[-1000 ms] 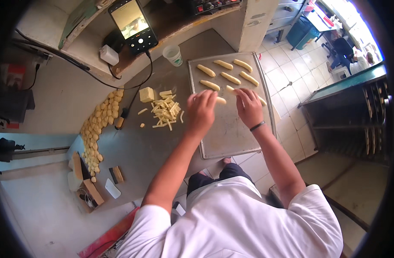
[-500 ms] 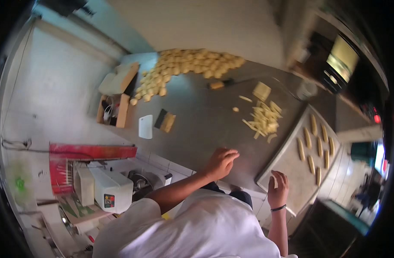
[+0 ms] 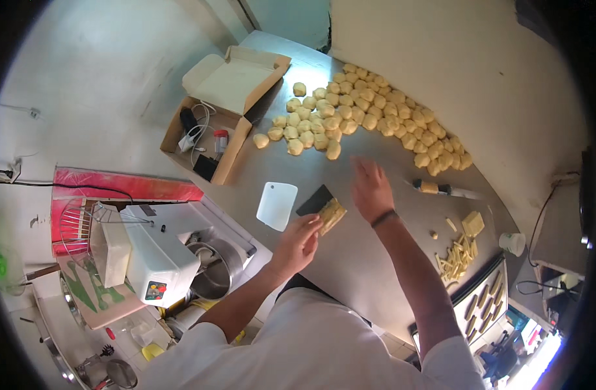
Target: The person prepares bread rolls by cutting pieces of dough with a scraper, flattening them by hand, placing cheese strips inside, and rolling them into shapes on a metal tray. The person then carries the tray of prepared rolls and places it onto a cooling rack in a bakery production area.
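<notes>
left hand: at the scraper, fingertips touching the near end of its handle. cannot tell whether the grip is closed on it.
right hand: over the worktop, to the right of the scraper and apart from it. fingers stretched away from the body, blurred. cannot tell how wide they are.
wristband: dark, on the right wrist.
scraper: on the worktop in front of the body, between the two hands. worn yellow-brown handle toward the right hand, dark flat blade toward the white plate.
white plate: thin, flat, small hole near one corner. lies on the worktop just left of the scraper, near the left hand.
knife: right of the right hand, flat on the worktop. light-brown and dark handle, blade pointing right.
dough balls: many, pale yellow, crowded in a curved band along the far side of the worktop, beyond the hands.
yellow sticks: loose heap to the right of the right forearm.
yellow block: just beyond the heap.
cup: pale, near the block, further right.
tray: lower right, rolled dough pieces in rows on it.
cardboard box: lid up, far left of the worktop. inside: white cables, black items, a red-capped container.
mixer: white body, metal bowl, left of the worktop.
</notes>
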The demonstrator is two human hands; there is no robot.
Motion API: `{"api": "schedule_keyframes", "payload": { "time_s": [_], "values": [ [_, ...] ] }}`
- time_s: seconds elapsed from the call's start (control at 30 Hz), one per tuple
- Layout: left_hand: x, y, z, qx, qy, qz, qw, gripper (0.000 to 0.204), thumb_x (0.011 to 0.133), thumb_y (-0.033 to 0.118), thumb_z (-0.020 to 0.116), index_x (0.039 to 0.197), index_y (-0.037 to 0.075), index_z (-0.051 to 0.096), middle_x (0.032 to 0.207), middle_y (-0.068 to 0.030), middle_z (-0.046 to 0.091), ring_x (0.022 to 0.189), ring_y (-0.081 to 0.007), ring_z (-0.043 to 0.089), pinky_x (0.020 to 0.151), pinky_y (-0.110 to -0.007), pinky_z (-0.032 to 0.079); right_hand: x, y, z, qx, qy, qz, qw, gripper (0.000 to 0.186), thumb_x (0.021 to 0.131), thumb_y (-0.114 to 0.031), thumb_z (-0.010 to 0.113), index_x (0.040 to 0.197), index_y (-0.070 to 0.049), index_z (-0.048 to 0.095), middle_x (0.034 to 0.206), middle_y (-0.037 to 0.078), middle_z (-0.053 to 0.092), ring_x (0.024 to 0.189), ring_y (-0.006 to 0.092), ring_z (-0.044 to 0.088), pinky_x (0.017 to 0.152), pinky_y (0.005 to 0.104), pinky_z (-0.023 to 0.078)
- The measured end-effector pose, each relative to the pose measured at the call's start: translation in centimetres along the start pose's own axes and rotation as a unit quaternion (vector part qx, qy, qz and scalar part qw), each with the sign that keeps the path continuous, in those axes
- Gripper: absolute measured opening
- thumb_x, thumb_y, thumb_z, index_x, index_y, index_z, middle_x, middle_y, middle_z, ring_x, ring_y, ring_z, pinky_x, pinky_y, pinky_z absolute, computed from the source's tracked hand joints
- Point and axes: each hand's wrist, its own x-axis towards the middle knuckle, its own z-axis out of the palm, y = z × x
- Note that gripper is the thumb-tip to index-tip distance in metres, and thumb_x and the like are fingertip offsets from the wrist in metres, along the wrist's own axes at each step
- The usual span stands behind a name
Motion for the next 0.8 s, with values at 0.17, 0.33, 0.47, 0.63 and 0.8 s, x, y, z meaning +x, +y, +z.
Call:
{"api": "schedule_keyframes", "payload": {
  "time_s": [0.17, 0.33, 0.47, 0.63, 0.8],
  "values": [
    [4.2, -3.3, -2.0, 0.018, 0.038, 0.004, 0.999, 0.035, 0.085, -0.005, 0.069, 0.119, 0.003, 0.066, 0.123, -0.0187, 0.068, 0.106, -0.0395, 0.067, 0.091, -0.045, 0.056, 7.8, -0.6, 4.4, 0.0, -0.066, 0.069, 0.995, 0.039, 0.089, -0.012, 0.064, 0.126, -0.004, 0.065, 0.122, 0.016, 0.059, 0.111, 0.036, 0.062, 0.094, 0.0471, 0.054],
    [11.2, -4.9, -1.8, 0.096, 0.039, -0.065, 0.992, 0.036, 0.088, 0.003, 0.069, 0.123, 0.002, 0.061, 0.118, -0.0222, 0.062, 0.105, -0.0431, 0.063, 0.087, -0.05, 0.054, 2.6, -3.2, -1.7, 0.222, -0.062, 0.27, 0.935, 0.02, 0.087, -0.018, 0.072, 0.102, -0.006, 0.07, 0.103, 0.015, 0.067, 0.09, 0.0322, 0.069, 0.078, 0.0429, 0.055],
    [17.7, -6.9, 1.9, 0.146, 0.079, -0.007, 0.986, 0.032, 0.087, 0.007, 0.069, 0.118, 0.001, 0.064, 0.108, -0.0196, 0.065, 0.101, -0.0436, 0.064, 0.087, -0.052, 0.054, -10.7, -4.5, -5.7, 0.237, 0.011, 0.19, 0.953, 0.015, 0.087, -0.005, 0.071, 0.102, -0.003, 0.07, 0.097, 0.011, 0.069, 0.086, 0.0201, 0.067, 0.074, 0.0316, 0.055],
    [19.7, -2.9, 3.7, 0.157, -0.001, -0.07, 0.985, 0.013, 0.084, 0.003, 0.069, 0.096, 0.001, 0.064, 0.104, -0.0194, 0.064, 0.086, -0.0423, 0.067, 0.078, -0.048, 0.056, -23.2, -6.9, -13.1, 0.244, 0.0, 0.31, 0.919, 0.019, 0.088, -0.001, 0.067, 0.106, -0.003, 0.073, 0.097, 0.011, 0.073, 0.088, 0.0225, 0.074, 0.079, 0.0332, 0.059],
    [11.2, 13.4, 3.3, -0.082, -0.009, 0.063, 0.995, 0.021, 0.078, -0.009, 0.066, 0.094, 0.003, 0.063, 0.098, -0.0147, 0.063, 0.087, -0.0365, 0.067, 0.071, -0.045, 0.055, -31.8, -6.0, -20.0, 0.206, 0.029, 0.409, 0.888, 0.021, 0.091, -0.005, 0.064, 0.108, -0.003, 0.076, 0.101, 0.016, 0.078, 0.089, 0.0254, 0.077, 0.082, 0.0356, 0.06]
  ]
}}
